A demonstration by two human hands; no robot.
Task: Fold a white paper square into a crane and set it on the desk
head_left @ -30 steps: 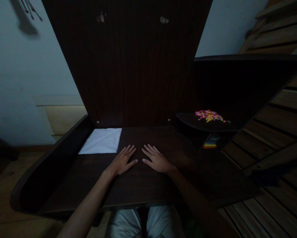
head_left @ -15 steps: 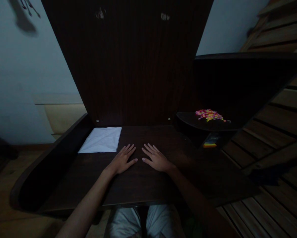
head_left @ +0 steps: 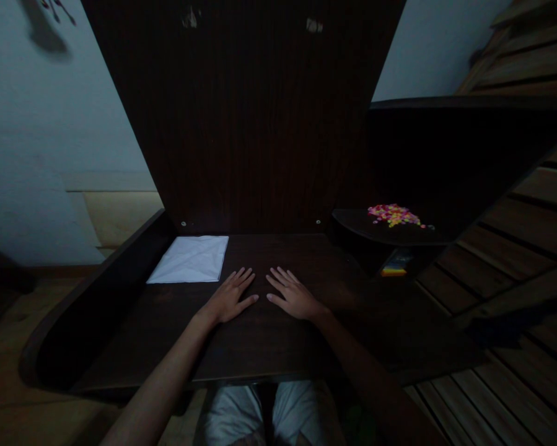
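My left hand [head_left: 229,297] lies palm down on the dark wooden desk [head_left: 269,347], fingers spread, holding nothing. Close to its fingertips, on the left, is a flat, folded white cloth or sheet [head_left: 189,259]; which material it is I cannot tell. Across a small gap, my right hand [head_left: 294,296] also rests flat on the desktop with its fingers apart and nothing in them. The two thumbs point toward each other without touching.
A heap of small pink, yellow and orange pieces [head_left: 394,214] sits on a rounded corner shelf [head_left: 352,218] at the right. Beneath it is a small yellow-orange item [head_left: 393,271]. A raised side panel [head_left: 96,297] borders the desk's left. Wooden slats [head_left: 515,248] stand at far right.
Both hands stay flat in the same places on the desk. Only the camera view has shifted very slightly.
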